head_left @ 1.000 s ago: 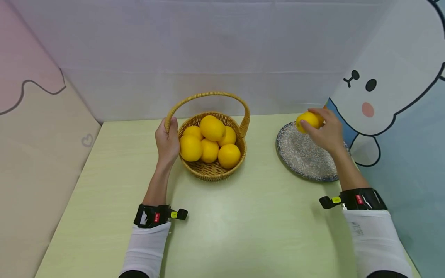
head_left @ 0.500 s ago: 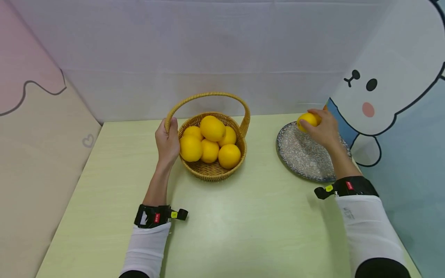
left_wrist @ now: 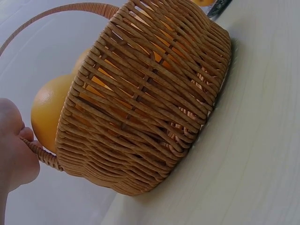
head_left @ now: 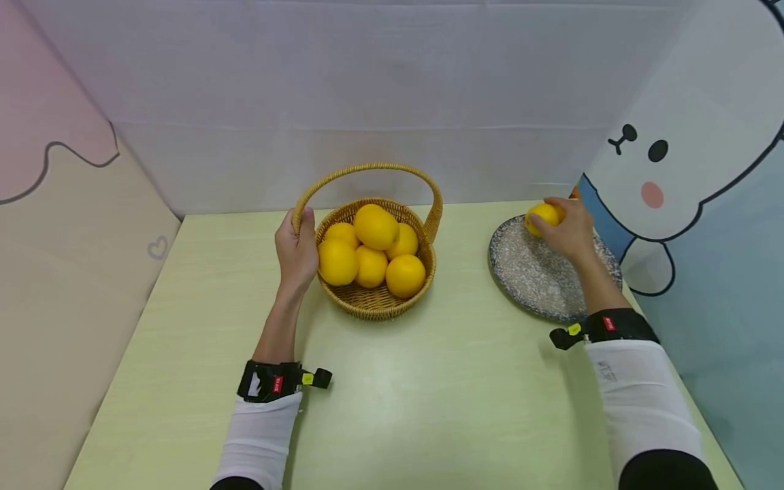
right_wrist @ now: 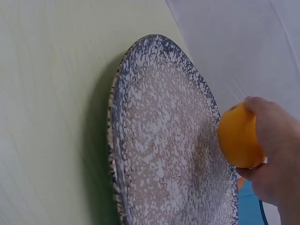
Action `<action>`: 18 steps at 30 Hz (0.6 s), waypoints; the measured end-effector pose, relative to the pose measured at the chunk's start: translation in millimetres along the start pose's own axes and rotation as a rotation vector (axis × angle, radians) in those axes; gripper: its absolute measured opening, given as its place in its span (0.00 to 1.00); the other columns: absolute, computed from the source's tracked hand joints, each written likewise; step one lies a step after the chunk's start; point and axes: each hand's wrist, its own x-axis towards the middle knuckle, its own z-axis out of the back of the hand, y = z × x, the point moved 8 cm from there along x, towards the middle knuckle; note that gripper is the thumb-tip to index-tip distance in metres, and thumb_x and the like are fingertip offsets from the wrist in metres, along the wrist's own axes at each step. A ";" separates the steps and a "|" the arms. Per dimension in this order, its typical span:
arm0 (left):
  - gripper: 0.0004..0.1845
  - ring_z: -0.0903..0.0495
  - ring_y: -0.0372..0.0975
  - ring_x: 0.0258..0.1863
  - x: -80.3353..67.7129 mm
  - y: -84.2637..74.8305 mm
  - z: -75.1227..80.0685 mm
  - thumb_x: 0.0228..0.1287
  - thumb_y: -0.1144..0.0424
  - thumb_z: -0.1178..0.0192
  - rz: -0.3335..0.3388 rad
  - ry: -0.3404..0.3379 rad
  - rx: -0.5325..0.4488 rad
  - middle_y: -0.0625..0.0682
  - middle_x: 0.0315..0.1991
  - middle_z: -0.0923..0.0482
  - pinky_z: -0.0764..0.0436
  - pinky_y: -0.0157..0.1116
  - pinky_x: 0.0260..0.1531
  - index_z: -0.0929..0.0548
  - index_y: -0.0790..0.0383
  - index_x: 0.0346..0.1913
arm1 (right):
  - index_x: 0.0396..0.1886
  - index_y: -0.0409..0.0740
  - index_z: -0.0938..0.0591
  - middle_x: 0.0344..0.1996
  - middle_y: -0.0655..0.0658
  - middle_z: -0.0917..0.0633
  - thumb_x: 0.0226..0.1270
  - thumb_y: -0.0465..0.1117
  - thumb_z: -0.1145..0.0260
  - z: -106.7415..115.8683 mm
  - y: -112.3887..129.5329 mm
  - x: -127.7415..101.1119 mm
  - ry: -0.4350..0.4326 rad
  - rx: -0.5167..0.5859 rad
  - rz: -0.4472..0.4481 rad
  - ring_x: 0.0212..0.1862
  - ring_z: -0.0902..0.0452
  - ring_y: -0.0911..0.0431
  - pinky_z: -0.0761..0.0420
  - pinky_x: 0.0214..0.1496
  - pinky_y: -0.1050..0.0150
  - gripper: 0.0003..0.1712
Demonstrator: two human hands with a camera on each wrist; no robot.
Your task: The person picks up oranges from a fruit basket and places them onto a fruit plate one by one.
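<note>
A wicker basket (head_left: 367, 303) with an arched handle (head_left: 373, 165) stands mid-table and holds several oranges (head_left: 375, 226). My left hand (head_left: 296, 250) grips the handle's base at the basket's left rim; the left wrist view shows the basket wall (left_wrist: 150, 103) close up with the thumb (left_wrist: 16, 154) on the handle. My right hand (head_left: 566, 228) holds one orange (head_left: 542, 216) low over the far edge of a speckled plate (head_left: 531, 272). In the right wrist view the orange (right_wrist: 236, 138) sits in my fingers (right_wrist: 274, 150) just above the plate (right_wrist: 164, 140); whether they touch is unclear.
The pale green table (head_left: 398, 395) is walled by white and pink panels at the back and left, and a cartoon bear panel (head_left: 686, 136) stands close behind the plate on the right. Open tabletop lies in front of the basket.
My right hand has carried the orange slightly lower and farther back over the plate's far edge. The left hand and basket have stayed put.
</note>
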 end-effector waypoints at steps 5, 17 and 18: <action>0.22 0.44 0.32 0.18 -0.2 1.4 0.0 0.94 0.51 0.48 0.003 0.002 -0.003 0.41 0.22 0.41 0.47 0.29 0.18 0.31 0.50 0.32 | 0.83 0.37 0.26 0.80 0.23 0.31 0.84 0.54 0.33 -3.8 -5.5 0.9 0.004 0.007 -0.011 0.75 0.33 0.25 0.21 0.66 0.31 0.39; 0.22 0.44 0.32 0.17 0.8 0.4 0.2 0.94 0.52 0.48 -0.007 -0.003 0.003 0.41 0.21 0.41 0.47 0.29 0.18 0.31 0.50 0.31 | 0.84 0.36 0.28 0.80 0.21 0.33 0.85 0.49 0.31 -9.3 -11.3 1.3 -0.006 -0.007 0.017 0.75 0.33 0.23 0.22 0.67 0.29 0.38; 0.22 0.44 0.32 0.17 0.9 0.6 0.2 0.94 0.52 0.48 -0.008 -0.003 0.003 0.41 0.21 0.41 0.47 0.29 0.18 0.31 0.50 0.31 | 0.84 0.36 0.29 0.80 0.21 0.34 0.85 0.49 0.31 -10.3 -11.1 1.8 -0.003 -0.010 0.019 0.74 0.33 0.23 0.22 0.68 0.28 0.38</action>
